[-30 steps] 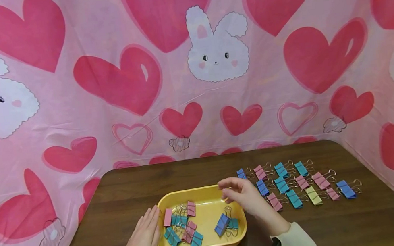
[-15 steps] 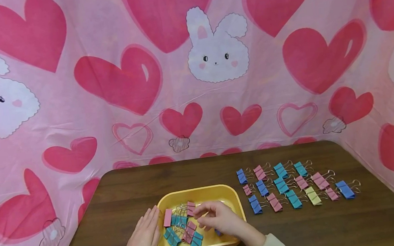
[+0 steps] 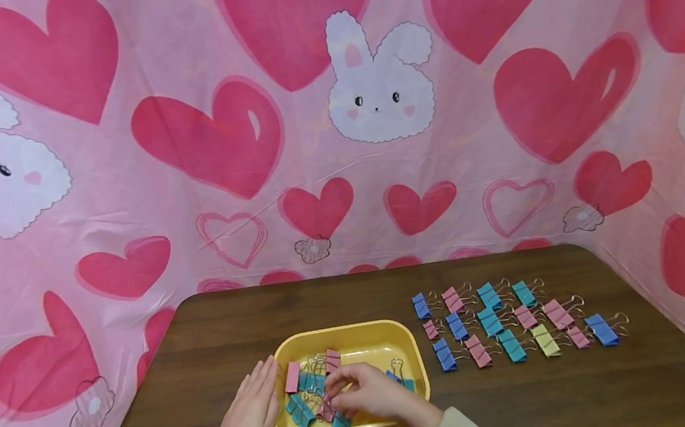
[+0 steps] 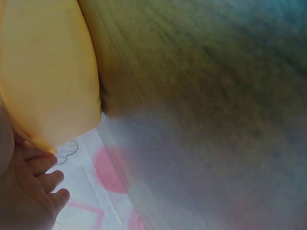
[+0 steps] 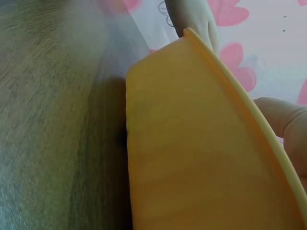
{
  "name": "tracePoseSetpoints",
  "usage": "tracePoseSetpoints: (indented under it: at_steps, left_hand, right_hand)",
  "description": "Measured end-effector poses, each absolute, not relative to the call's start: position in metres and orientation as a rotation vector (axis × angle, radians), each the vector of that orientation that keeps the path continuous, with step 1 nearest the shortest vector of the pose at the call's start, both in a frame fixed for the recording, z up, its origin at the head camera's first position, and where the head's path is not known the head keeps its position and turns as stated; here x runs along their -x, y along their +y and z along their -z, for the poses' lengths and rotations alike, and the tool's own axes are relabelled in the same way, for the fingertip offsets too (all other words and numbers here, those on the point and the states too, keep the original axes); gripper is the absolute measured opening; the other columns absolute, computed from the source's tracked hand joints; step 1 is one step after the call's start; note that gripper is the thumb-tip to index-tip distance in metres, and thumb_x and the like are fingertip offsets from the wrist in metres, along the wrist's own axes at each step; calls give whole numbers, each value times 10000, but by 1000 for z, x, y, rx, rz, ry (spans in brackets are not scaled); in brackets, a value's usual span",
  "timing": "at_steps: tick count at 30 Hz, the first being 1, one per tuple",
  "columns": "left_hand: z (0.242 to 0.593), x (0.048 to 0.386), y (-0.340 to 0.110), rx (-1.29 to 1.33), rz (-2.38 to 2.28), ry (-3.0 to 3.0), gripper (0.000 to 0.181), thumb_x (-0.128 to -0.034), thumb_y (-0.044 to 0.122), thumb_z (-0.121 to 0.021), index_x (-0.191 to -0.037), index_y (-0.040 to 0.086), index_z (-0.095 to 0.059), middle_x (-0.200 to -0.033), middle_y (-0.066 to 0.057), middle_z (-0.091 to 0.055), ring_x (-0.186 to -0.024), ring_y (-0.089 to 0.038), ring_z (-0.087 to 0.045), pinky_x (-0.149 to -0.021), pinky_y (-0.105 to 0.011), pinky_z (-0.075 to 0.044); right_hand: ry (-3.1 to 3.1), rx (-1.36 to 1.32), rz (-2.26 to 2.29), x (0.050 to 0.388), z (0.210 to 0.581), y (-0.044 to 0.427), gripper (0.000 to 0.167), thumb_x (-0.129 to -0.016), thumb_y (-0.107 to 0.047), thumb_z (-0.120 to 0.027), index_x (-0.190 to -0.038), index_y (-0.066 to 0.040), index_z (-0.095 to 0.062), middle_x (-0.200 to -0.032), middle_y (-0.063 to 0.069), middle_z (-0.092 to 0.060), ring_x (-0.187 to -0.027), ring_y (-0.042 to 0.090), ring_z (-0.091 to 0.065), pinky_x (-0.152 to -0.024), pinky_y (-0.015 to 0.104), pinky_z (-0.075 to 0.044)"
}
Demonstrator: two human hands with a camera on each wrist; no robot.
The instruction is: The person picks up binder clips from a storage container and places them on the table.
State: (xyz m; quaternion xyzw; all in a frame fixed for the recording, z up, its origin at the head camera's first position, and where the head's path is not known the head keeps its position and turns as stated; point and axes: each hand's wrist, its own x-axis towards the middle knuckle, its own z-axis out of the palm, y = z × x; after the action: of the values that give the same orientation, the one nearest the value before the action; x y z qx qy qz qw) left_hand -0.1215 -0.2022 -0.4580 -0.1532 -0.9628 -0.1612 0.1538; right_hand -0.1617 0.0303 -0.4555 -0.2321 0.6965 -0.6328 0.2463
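Just beside the right hand lie binder clips.

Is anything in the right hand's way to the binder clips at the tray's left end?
Nothing visible: the right hand hangs over the pink and teal clips inside the yellow tray; the left hand rests against the tray's left end.

We look past a brown wood-grain table at six o'clock to a pink heart-and-rabbit cloth at twelve.
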Motion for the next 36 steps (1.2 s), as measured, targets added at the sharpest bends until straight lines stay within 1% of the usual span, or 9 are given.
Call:
tracePoseSetpoints:
  at_steps: [2,8,11,15,18,23,27,30,36]
  left_hand:
    - [458,122,-202,440,462,-2768,433,-890,99,-540,-1291,-57,-492,-1363,-169,-436,-1265,-317,-373,-1016,-488,-298]
    - [457,122,-202,440,464,-2781,434,-890,99,-541,-1289,-61,-491,-1363,-173,-435,-1265,-323,-372,-1023,-486,-290]
    - [457,122,-202,440,464,-2783,433,-890,97,-540,-1289,-63,-490,-1362,-175,-436,-1263,-325,-374,-1025,-484,-289]
    - [457,123,-202,437,465,-2793,432,-893,98,-533,-1291,-64,-487,-1362,-178,-434,-1264,-328,-372,-1028,-483,-285]
    - [457,123,-202,439,465,-2794,433,-892,96,-533,-1290,-66,-486,-1360,-181,-435,-1262,-331,-374,-1028,-483,-285]
    - [457,123,-202,442,463,-2787,437,-888,98,-542,-1290,-64,-488,-1357,-180,-439,-1259,-329,-379,-1024,-487,-289]
    - [457,123,-202,448,459,-2783,440,-885,99,-550,-1288,-65,-489,-1357,-179,-439,-1258,-330,-380,-1023,-488,-290]
    - [458,123,-202,448,456,-2782,442,-883,98,-553,-1288,-64,-490,-1357,-176,-441,-1258,-328,-380,-1021,-492,-291]
    - [457,122,-202,449,454,-2777,442,-880,96,-553,-1287,-67,-490,-1353,-181,-443,-1257,-329,-382,-1013,-499,-297]
  right_hand:
    - [1893,624,1698,162,456,30,242,-832,26,-597,-1064,93,-589,-918,115,-624,-652,151,-593,-583,311,-539]
    - [1855,601,1627,161,455,30,257,-833,35,-589,-1087,71,-592,-925,117,-630,-698,172,-604,-602,307,-536]
    - [1855,638,1602,162,456,30,247,-819,45,-591,-1065,59,-607,-916,111,-637,-731,157,-608,-604,284,-531]
    - [1915,715,1565,161,457,31,204,-781,49,-616,-981,43,-657,-880,61,-645,-742,85,-583,-614,213,-498]
    - [1983,754,1525,160,457,31,140,-777,36,-637,-905,33,-691,-824,10,-648,-705,40,-548,-617,181,-466]
    - [2068,770,1458,159,457,32,58,-779,-3,-673,-821,8,-711,-744,-58,-642,-651,12,-519,-601,181,-447]
    - [2074,731,1473,158,457,33,20,-785,-10,-675,-780,-11,-695,-684,-60,-613,-586,31,-497,-537,178,-425]
    - [2074,680,1500,158,456,36,46,-802,-20,-667,-756,-22,-674,-633,-36,-578,-528,51,-474,-479,172,-401]
    - [2149,648,1505,161,455,42,70,-817,-43,-665,-748,-33,-655,-587,-20,-548,-479,65,-485,-430,178,-429]
